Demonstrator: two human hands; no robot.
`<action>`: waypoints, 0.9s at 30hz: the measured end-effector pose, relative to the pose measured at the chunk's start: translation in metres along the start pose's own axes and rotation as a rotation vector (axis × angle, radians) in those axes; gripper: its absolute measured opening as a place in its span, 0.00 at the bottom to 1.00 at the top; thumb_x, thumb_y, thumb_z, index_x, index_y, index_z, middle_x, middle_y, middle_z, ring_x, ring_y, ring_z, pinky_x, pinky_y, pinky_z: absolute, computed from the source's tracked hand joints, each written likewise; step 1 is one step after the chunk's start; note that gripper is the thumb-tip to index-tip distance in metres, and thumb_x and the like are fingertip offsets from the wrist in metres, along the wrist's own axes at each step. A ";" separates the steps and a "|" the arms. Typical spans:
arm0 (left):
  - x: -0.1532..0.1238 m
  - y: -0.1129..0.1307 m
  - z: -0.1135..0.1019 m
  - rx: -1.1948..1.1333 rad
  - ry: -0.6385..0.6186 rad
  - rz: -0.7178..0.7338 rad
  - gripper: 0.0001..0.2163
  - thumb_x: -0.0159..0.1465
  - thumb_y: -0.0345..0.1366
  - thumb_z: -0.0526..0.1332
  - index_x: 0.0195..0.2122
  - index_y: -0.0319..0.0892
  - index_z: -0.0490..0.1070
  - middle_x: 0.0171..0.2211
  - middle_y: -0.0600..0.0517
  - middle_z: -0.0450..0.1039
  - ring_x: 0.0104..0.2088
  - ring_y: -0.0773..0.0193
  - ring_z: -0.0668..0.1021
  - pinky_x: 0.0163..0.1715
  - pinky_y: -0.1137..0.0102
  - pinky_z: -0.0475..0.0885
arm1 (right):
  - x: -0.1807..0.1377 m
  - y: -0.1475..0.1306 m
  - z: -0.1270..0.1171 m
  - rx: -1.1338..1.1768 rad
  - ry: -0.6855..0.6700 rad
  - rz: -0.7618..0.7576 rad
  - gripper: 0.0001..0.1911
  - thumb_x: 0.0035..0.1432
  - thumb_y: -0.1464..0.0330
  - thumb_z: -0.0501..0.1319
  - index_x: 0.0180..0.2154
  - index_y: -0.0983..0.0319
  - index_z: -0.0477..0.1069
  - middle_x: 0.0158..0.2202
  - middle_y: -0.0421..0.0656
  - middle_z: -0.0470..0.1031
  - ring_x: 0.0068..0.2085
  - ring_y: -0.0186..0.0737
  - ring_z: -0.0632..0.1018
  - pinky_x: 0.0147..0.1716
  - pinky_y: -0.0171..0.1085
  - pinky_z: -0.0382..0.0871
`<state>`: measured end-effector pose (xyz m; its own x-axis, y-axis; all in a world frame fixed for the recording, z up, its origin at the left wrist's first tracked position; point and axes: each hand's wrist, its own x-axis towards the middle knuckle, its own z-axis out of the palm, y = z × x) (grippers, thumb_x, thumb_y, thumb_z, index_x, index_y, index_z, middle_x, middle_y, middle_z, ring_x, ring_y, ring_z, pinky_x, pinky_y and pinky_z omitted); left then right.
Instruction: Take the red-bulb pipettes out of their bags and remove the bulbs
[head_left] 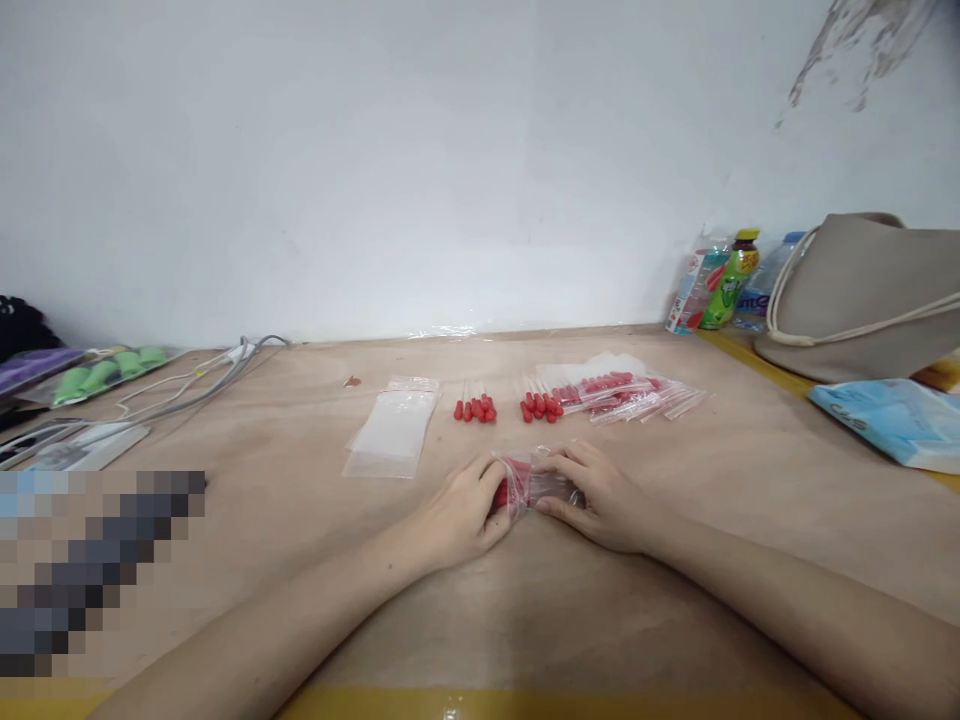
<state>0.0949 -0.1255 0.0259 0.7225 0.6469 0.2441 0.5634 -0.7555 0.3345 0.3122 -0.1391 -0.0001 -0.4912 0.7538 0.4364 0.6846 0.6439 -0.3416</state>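
Note:
A small clear zip bag [534, 482] with red-capped droppers inside lies on the wooden table [300, 520] in front of me. My left hand [461, 515] pinches its left end, fingers closed on the plastic. My right hand [600, 495] grips its right end, fingers curled over it. Just beyond lie two loose groups of red-capped droppers [475, 408] [541, 405]. A stack of empty clear bags [393, 436] sits to the left of them. To the right is a pile of filled bags [626, 395].
Grey cables [202, 385] and green items in packaging [112, 368] lie at the far left. Bottles [724, 280] stand against the wall at right, beside a beige bag [862, 295] and a blue packet [896, 420]. A yellow strip edges the table's near side.

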 end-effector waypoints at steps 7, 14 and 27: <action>-0.002 -0.001 -0.004 -0.070 -0.078 -0.034 0.04 0.58 0.32 0.54 0.35 0.42 0.60 0.36 0.50 0.64 0.36 0.62 0.69 0.36 0.67 0.67 | 0.001 -0.001 -0.001 0.015 0.003 -0.014 0.17 0.55 0.60 0.58 0.44 0.60 0.66 0.40 0.48 0.69 0.42 0.44 0.69 0.41 0.43 0.64; -0.004 -0.001 -0.004 -0.010 -0.063 0.020 0.05 0.59 0.31 0.53 0.36 0.42 0.58 0.35 0.50 0.64 0.35 0.61 0.68 0.35 0.67 0.66 | 0.001 0.000 0.000 0.020 -0.003 -0.001 0.16 0.54 0.61 0.58 0.44 0.61 0.66 0.41 0.48 0.69 0.43 0.44 0.69 0.41 0.42 0.63; -0.002 -0.007 -0.013 -0.242 -0.083 0.071 0.06 0.59 0.28 0.53 0.38 0.42 0.62 0.37 0.50 0.65 0.36 0.65 0.68 0.37 0.70 0.66 | 0.001 0.000 -0.002 0.014 -0.001 -0.001 0.14 0.56 0.61 0.57 0.43 0.61 0.67 0.39 0.47 0.69 0.41 0.43 0.69 0.40 0.41 0.64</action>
<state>0.0843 -0.1200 0.0347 0.7927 0.5749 0.2026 0.4052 -0.7453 0.5294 0.3121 -0.1387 0.0019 -0.4926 0.7530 0.4363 0.6762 0.6467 -0.3528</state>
